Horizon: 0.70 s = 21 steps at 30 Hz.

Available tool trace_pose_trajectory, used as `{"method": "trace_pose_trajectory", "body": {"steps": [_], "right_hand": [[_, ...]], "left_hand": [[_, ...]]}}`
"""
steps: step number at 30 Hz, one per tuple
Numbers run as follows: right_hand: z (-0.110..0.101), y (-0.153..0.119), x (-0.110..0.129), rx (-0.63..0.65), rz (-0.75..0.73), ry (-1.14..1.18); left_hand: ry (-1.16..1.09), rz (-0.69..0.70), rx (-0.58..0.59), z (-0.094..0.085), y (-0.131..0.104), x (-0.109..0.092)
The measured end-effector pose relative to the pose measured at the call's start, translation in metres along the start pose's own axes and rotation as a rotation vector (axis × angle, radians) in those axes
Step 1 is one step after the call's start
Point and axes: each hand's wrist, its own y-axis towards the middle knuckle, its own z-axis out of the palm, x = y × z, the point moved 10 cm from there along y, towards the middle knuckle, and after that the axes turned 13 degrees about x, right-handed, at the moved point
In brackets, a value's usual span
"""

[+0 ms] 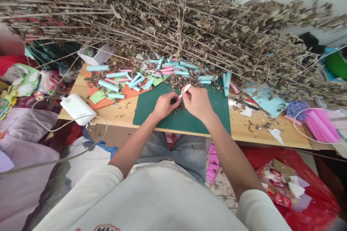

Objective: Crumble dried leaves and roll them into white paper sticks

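- Head view: the person's right hand [197,101] grasps a small white stick [187,87], thumb and fingers closed about it.
- Left hand [166,105]: fingertips pinched on the lower tip of the same white stick; just beside the right hand, exact contact small and partly hidden.
- White stick: tilted, upper end leaning toward the table's right end; above the green mat [217,115], toward the table's near edge.
- Green mat lies at the middle of the near edge of the table [238,130], a little past that edge; brown plant crumbs [182,106] scattered on it under the hands.
- Beyond the hands, toward the far edge: loose heap of blue tubes [108,86] and pink tubes [168,69], mixed with dry leaf litter.
- Left part of table: orange paper [132,94] under some tubes; white device [78,109] at the near left corner, overhanging, cable [66,128] beside it.
- Right part: pale blue sheet [268,101], dark slim tool [246,105] next to it, purple tangle of yarn [296,110], bright pink bundle [322,125] by the near right corner.
- Dried plant stalks [162,18] heaped across the whole far side, hiding the far edge.
- Below the right end of the near edge: red plastic bag [322,205], wrappers and paper scraps inside.
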Motion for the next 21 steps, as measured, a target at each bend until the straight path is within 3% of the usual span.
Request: {"method": "trace_pose_trajectory", "body": {"steps": [6,21], "right_hand": [[0.002,-0.001,-0.0028,0.002,-0.012,0.084],[0.0008,-0.0016,0.0017,0.0,-0.03,0.032]], "left_hand": [[0.021,0.001,-0.007,-0.0016,-0.0001,-0.0008],[0.024,0.005,-0.006,-0.0019,0.0,-0.0005]]}}
